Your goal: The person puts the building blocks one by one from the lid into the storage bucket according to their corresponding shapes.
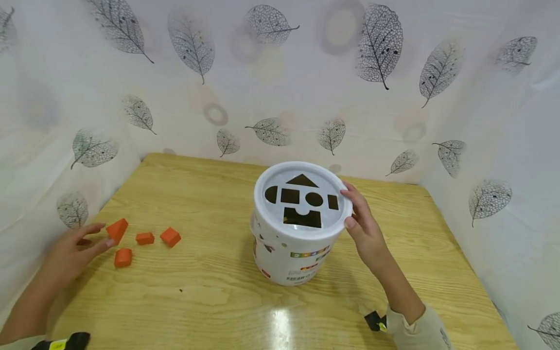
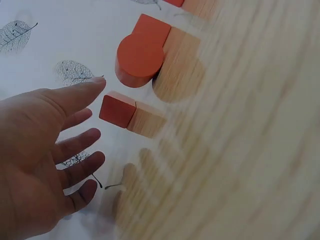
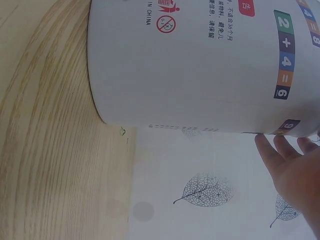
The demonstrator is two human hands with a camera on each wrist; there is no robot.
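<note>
At the left of the head view, my left hand (image 1: 67, 255) reaches over the table with thumb and index finger spread beside an orange triangular block (image 1: 117, 229). Its thumb tip overlaps the block's lower edge. In the left wrist view this hand (image 2: 45, 155) has its fingers apart, near a small orange block (image 2: 117, 111) and a round-faced one (image 2: 140, 57). A white bucket (image 1: 286, 262) stands upright, its lid (image 1: 286, 226) cut with shaped holes. My right hand (image 1: 366, 233) touches the lid's right rim with thumb and fingers; extended fingertips meet the bucket's side in the right wrist view.
Near the left hand lie more orange blocks: a rounded one (image 1: 123, 257), a small one (image 1: 145, 238) and an angular one (image 1: 170, 236). A leaf-patterned white cloth (image 1: 280, 87) surrounds the wooden table (image 1: 210, 301) at the back and sides.
</note>
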